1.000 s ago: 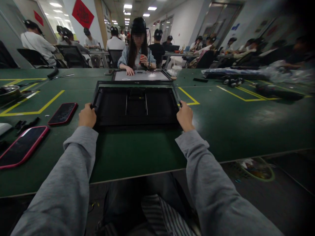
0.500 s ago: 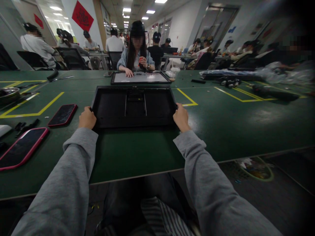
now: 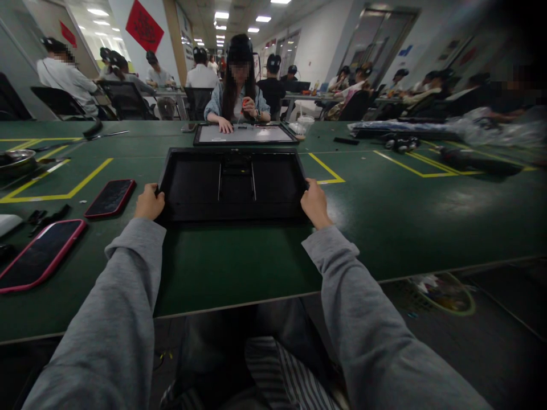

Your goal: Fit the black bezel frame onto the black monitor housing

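A black rectangular monitor casing, hollow side up, is in front of me on the green table. Two thin metal strips run across its middle, beside a recessed dark part. My left hand is closed around the casing's left edge, thumb on the rim. On the opposite edge, my right hand grips in the same way. The undersides of the fingers are hidden behind the rim.
Two pink-edged phones lie left, near a metal bowl. Across the table a co-worker has a hand on a flat panel. A plastic cup stands beside it. Clear plastic wrap lies far right.
Both hands keep their hold on the casing, which has barely moved. My left hand and forearm have shifted very slightly left; the whole view has moved a little.
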A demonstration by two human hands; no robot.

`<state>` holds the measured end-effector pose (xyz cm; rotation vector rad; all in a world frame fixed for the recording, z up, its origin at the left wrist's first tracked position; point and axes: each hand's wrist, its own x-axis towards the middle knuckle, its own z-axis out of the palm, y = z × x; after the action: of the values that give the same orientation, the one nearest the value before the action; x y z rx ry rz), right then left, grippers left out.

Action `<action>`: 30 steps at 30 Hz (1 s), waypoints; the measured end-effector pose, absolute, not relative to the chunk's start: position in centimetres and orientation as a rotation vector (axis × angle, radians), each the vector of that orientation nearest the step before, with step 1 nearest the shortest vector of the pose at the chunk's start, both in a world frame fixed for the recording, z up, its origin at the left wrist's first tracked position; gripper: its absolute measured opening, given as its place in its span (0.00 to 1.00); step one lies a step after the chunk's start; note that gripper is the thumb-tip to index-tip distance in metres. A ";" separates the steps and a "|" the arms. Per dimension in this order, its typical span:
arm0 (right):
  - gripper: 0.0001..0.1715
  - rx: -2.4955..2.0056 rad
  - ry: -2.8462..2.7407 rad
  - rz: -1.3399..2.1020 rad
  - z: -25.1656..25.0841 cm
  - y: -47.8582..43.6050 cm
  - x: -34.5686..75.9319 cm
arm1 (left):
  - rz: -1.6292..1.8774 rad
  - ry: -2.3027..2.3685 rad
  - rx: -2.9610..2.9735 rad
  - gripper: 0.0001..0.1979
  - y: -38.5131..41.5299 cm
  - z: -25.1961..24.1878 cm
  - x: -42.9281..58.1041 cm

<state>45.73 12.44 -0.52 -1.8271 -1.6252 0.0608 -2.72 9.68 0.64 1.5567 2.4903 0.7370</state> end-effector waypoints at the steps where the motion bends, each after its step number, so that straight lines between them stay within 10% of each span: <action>1: 0.31 -1.837 -1.629 0.058 -0.5 12.4 45.7 | 0.758 2.473 1.532 0.29 9.9 0.4 -3.0; 30: 0.28 -1.975 -1.593 0.082 -0.5 12.3 46.4 | 0.544 2.520 1.492 0.26 9.1 0.8 -1.2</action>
<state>46.37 12.34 -0.53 -1.9752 -1.5932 0.0820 -1.21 9.11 0.76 1.4919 2.5202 0.5436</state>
